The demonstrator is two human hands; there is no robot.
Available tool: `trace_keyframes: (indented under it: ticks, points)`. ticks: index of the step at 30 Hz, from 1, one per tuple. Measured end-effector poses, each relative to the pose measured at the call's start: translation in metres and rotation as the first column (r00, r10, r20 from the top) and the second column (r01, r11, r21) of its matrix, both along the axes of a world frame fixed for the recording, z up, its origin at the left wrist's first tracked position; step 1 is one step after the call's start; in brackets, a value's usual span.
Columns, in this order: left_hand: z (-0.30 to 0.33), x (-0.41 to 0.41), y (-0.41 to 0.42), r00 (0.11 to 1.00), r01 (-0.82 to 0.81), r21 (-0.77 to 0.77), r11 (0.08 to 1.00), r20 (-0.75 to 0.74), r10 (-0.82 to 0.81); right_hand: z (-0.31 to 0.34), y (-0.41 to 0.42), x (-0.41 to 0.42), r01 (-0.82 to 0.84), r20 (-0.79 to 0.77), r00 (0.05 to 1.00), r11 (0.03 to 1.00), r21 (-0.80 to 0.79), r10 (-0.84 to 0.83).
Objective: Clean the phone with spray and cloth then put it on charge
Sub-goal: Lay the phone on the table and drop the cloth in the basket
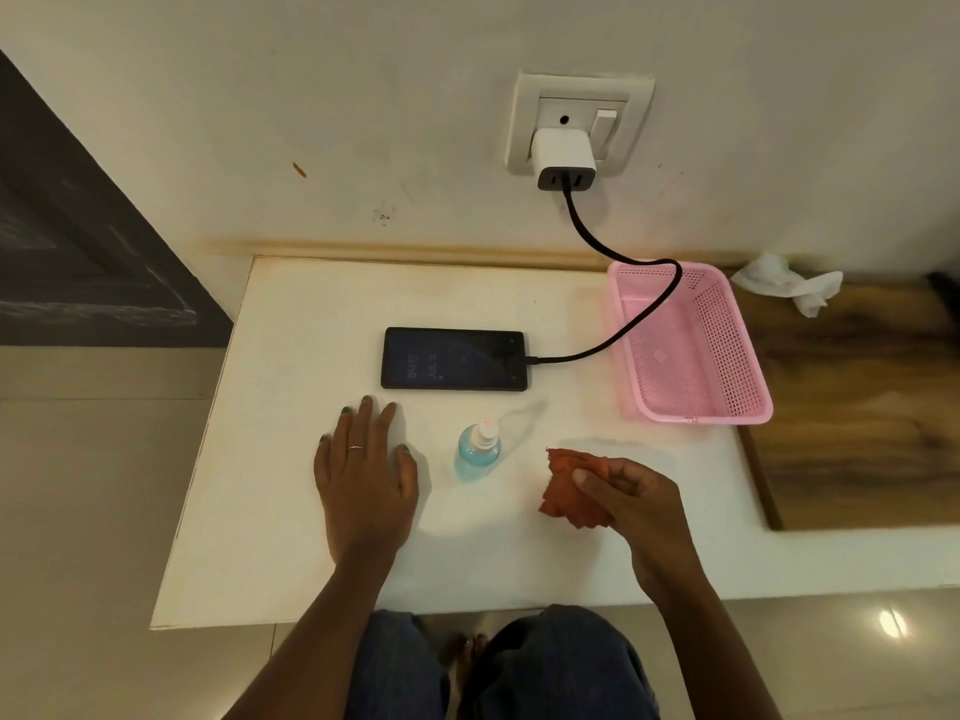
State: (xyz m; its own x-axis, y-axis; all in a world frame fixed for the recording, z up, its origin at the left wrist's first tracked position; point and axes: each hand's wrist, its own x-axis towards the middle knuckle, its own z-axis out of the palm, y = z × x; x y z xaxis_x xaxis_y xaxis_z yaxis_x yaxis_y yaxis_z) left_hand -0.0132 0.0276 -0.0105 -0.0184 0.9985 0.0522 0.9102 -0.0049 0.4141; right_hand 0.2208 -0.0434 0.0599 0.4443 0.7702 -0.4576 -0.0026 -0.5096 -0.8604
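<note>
A black phone (453,358) lies flat on the white table (291,511), screen lit, with a black cable (618,252) plugged into its right end. The cable runs up to a white charger (562,157) in the wall socket. A small spray bottle (478,452) of blue liquid stands in front of the phone. My left hand (366,475) rests flat on the table, fingers apart, left of the bottle. My right hand (631,504) grips a crumpled orange cloth (563,485) just above the table, right of the bottle.
A pink plastic basket (727,366) sits at the table's right side, with the cable draped over its far left corner. Beyond it is a wooden surface (857,407) with a crumpled white tissue (789,283). The wall stands directly behind the table.
</note>
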Motion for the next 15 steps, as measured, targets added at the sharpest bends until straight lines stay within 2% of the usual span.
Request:
trace_keyframes:
  ticks: [4, 10, 15]
  points:
    - [-0.001, 0.000, 0.001, 1.000, -0.003, -0.004, 1.000, 0.000, 0.003, 0.004, 0.002, 0.002, 0.005, 0.038, 0.999, 0.998, 0.060, -0.007]
    - [-0.001, 0.000, 0.000, 1.000, -0.006, 0.004, 1.000, 0.017, 0.006, 0.010, 0.010, 0.002, -0.019, 0.224, 0.975, 0.991, 0.130, -0.011]
    - [0.001, 0.001, 0.001, 1.000, -0.008, -0.001, 1.000, 0.016, 0.008, 0.022, 0.018, 0.005, -0.165, 0.391, 0.911, 0.985, 0.051, 0.132]
